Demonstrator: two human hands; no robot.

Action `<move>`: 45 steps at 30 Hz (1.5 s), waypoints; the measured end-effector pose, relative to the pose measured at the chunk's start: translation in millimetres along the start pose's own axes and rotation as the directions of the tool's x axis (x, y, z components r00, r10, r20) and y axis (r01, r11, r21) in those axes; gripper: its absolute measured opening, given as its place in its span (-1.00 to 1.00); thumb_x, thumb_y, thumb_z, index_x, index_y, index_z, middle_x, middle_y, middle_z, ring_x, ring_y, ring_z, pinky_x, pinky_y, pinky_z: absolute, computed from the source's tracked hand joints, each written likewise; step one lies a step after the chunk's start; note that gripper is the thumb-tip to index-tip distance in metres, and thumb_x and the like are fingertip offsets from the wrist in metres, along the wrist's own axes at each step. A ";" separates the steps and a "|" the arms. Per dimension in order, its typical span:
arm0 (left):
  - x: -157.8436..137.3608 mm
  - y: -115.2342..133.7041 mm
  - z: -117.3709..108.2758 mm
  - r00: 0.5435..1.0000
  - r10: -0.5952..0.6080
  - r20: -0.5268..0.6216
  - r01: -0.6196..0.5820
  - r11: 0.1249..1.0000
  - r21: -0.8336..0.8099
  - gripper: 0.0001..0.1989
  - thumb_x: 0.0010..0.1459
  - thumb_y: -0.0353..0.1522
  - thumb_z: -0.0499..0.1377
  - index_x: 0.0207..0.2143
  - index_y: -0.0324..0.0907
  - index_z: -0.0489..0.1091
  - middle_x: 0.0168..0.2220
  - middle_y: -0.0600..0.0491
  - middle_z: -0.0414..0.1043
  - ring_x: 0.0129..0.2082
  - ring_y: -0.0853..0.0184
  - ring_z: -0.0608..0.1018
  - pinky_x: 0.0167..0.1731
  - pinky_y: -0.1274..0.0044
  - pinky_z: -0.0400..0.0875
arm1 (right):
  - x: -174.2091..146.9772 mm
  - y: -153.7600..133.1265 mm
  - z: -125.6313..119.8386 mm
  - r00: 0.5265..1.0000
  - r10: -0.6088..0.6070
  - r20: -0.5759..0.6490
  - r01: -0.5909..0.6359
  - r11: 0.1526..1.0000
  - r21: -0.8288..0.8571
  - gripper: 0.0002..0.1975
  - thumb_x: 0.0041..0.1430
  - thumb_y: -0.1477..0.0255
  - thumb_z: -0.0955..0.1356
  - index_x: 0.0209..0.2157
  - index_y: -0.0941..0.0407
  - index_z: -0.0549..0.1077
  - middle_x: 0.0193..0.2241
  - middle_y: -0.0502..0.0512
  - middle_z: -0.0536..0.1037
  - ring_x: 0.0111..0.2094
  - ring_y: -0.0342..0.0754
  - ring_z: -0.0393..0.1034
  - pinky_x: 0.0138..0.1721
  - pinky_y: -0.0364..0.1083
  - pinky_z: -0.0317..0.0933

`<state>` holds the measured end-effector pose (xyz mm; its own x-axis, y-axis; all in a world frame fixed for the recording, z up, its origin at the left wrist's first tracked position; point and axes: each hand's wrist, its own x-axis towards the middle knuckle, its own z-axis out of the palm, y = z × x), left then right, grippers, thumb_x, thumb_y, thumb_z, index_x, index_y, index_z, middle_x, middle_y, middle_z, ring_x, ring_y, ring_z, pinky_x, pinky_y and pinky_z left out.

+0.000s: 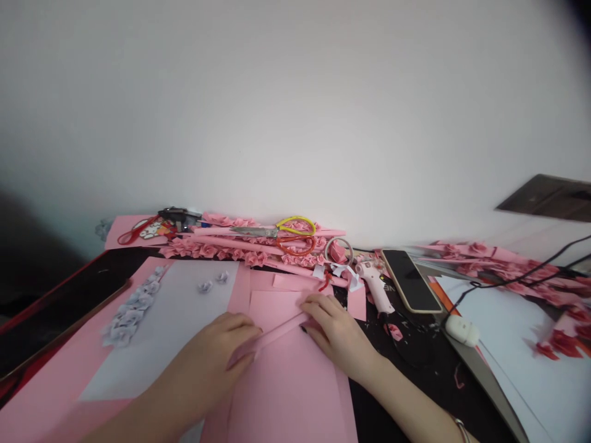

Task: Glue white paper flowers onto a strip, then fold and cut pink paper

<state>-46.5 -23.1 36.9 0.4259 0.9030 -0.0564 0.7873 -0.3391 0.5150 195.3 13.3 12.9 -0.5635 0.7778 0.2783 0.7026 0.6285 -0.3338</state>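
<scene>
Both hands work on one thin roll of pink paper (277, 334) that lies slanted over a pink sheet (295, 394). My left hand (217, 354) pinches the roll's lower left end. My right hand (335, 329) presses its fingers on the upper right end. Beside my left hand lies a white sheet (175, 326) with a row of small pale paper roses (132, 311) along its left edge.
Along the wall lie finished pink rolls and paper roses (217, 249), yellow-handled scissors (277, 229), a tape roll (338, 249) and red scissors (138, 231). A pink glue gun (376, 286), a phone (410, 280) and a white plug (462, 329) with cables lie to the right.
</scene>
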 end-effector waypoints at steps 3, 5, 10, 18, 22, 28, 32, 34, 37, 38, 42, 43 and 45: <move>12.4 4.2 8.8 1.000 0.017 0.011 -0.017 0.999 -0.044 -0.71 0.05 -0.45 0.01 -0.15 -0.11 0.33 -0.15 0.03 0.35 -0.14 0.26 0.37 -0.14 0.41 0.25 | 5.1 -0.3 0.6 0.998 -0.050 0.034 0.050 0.999 -0.013 -0.74 0.13 0.54 0.26 -0.10 0.10 0.32 -0.20 0.11 0.37 -0.15 -0.02 0.21 -0.12 -0.01 0.19; 16.1 7.0 12.0 0.999 0.025 0.022 -0.024 0.998 -0.054 -0.72 0.01 -0.48 0.02 -0.19 -0.13 0.33 -0.17 0.02 0.34 -0.16 0.26 0.37 -0.15 0.41 0.26 | 5.6 -0.6 0.4 0.997 -0.068 0.028 0.069 0.997 -0.030 -0.81 0.13 0.57 0.26 -0.20 0.12 0.36 -0.25 0.11 0.37 -0.19 -0.02 0.21 -0.16 0.00 0.19; 19.5 9.4 10.0 0.999 0.026 0.023 -0.024 0.997 -0.070 -0.87 0.00 -0.48 0.02 -0.39 -0.16 0.32 -0.29 0.06 0.35 -0.27 0.30 0.40 -0.26 0.47 0.27 | 1.0 1.0 0.0 0.996 -0.083 -0.012 0.083 0.997 -0.004 -0.91 0.12 0.59 0.25 -0.36 0.15 0.35 -0.27 0.12 0.37 -0.20 -0.03 0.20 -0.18 -0.02 0.17; 36.7 -0.3 -6.8 0.998 -0.007 -0.057 -0.008 0.967 -0.254 -0.81 0.08 -0.38 0.03 -0.27 -0.13 0.39 -0.24 0.06 0.44 -0.21 0.30 0.44 -0.17 0.47 0.31 | -3.6 12.8 0.6 0.969 0.073 -0.238 -0.007 0.964 0.267 -0.85 0.09 0.63 0.24 -0.33 0.12 0.35 -0.34 0.08 0.40 -0.23 -0.03 0.24 -0.20 -0.02 0.16; 43.1 -7.5 -9.6 0.993 0.012 -0.121 -0.049 0.950 -0.308 -0.80 0.11 -0.35 0.02 -0.25 -0.12 0.40 -0.22 0.06 0.46 -0.20 0.31 0.45 -0.15 0.47 0.32 | -2.9 13.8 -0.5 0.940 0.145 -0.309 -0.041 0.947 0.320 -0.85 0.07 0.62 0.24 -0.35 0.11 0.36 -0.35 0.08 0.42 -0.24 -0.02 0.28 -0.21 -0.02 0.19; 45.8 -23.1 2.8 0.987 0.001 -0.158 -0.062 0.921 -0.385 -0.78 0.15 -0.27 0.02 -0.30 -0.10 0.44 -0.29 0.07 0.50 -0.26 0.31 0.48 -0.23 0.50 0.35 | -3.0 10.5 -0.4 0.939 0.194 -0.283 -0.087 0.932 0.351 -0.83 0.04 0.62 0.25 -0.33 0.10 0.37 -0.34 0.08 0.44 -0.25 -0.02 0.30 -0.23 -0.04 0.21; 45.7 -26.9 7.7 0.983 -0.104 -0.148 0.022 0.880 -0.474 -0.76 0.13 -0.22 0.05 -0.27 -0.12 0.43 -0.29 0.05 0.51 -0.26 0.29 0.49 -0.23 0.47 0.37 | -4.2 9.6 0.0 0.949 0.180 -0.258 -0.089 0.940 0.328 -0.79 0.07 0.58 0.27 -0.23 0.09 0.36 -0.30 0.11 0.45 -0.22 -0.01 0.31 -0.21 -0.02 0.22; 45.8 -26.8 8.6 0.981 -0.144 -0.132 0.051 0.839 -0.541 -0.75 0.11 -0.22 0.06 -0.27 -0.15 0.42 -0.32 0.03 0.51 -0.31 0.30 0.50 -0.26 0.48 0.39 | -5.0 9.5 0.1 0.959 0.146 -0.244 -0.067 0.950 0.306 -0.78 0.08 0.56 0.28 -0.20 0.09 0.36 -0.28 0.11 0.44 -0.21 -0.01 0.30 -0.19 -0.01 0.22; 46.3 -25.3 9.0 0.980 -0.177 -0.092 0.081 0.774 -0.628 -0.76 0.09 -0.22 0.07 -0.30 -0.18 0.39 -0.39 0.04 0.48 -0.41 0.34 0.50 -0.34 0.50 0.41 | -6.5 8.6 0.5 0.974 0.079 -0.213 -0.024 0.969 0.248 -0.75 0.08 0.54 0.31 -0.16 0.08 0.35 -0.27 0.11 0.43 -0.21 -0.01 0.29 -0.19 -0.02 0.21; 46.4 -24.8 9.0 0.980 -0.184 -0.078 0.090 0.753 -0.652 -0.76 0.08 -0.23 0.08 -0.30 -0.19 0.39 -0.41 0.05 0.47 -0.43 0.35 0.50 -0.36 0.51 0.41 | -7.0 8.1 0.6 0.976 0.055 -0.209 -0.007 0.974 0.224 -0.75 0.09 0.54 0.30 -0.15 0.08 0.36 -0.26 0.10 0.43 -0.21 -0.02 0.28 -0.20 -0.02 0.21; 46.2 -23.4 9.1 0.981 -0.191 -0.039 0.109 0.699 -0.706 -0.75 0.08 -0.22 0.08 -0.28 -0.19 0.37 -0.45 0.08 0.45 -0.48 0.37 0.49 -0.40 0.51 0.40 | -8.7 5.3 -0.5 0.974 -0.003 -0.226 0.041 0.985 0.167 -0.79 0.15 0.54 0.24 -0.17 0.07 0.37 -0.29 0.10 0.45 -0.24 -0.04 0.29 -0.22 -0.02 0.21; 45.9 -23.4 8.9 0.982 -0.183 -0.044 0.098 0.694 -0.713 -0.74 0.11 -0.21 0.05 -0.27 -0.19 0.37 -0.47 0.08 0.44 -0.48 0.37 0.48 -0.39 0.51 0.40 | -8.8 4.7 -1.1 0.973 -0.003 -0.231 0.043 0.985 0.169 -0.80 0.16 0.54 0.23 -0.19 0.08 0.38 -0.32 0.09 0.45 -0.26 -0.05 0.30 -0.24 -0.03 0.21; 44.9 -24.0 8.5 0.985 -0.160 -0.067 0.061 0.682 -0.729 -0.69 0.16 -0.19 -0.03 -0.26 -0.20 0.37 -0.48 0.07 0.42 -0.46 0.36 0.48 -0.39 0.50 0.40 | -8.9 3.8 -2.6 0.972 0.021 -0.235 0.025 0.981 0.191 -0.84 0.17 0.53 0.22 -0.25 0.09 0.39 -0.39 0.08 0.45 -0.32 -0.06 0.30 -0.29 -0.05 0.22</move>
<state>-42.5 23.4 14.7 0.2635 0.9613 -0.0801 0.2372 0.0160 0.9713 204.1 8.8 11.5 -0.4309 0.7670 0.4753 0.5924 0.6378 -0.4922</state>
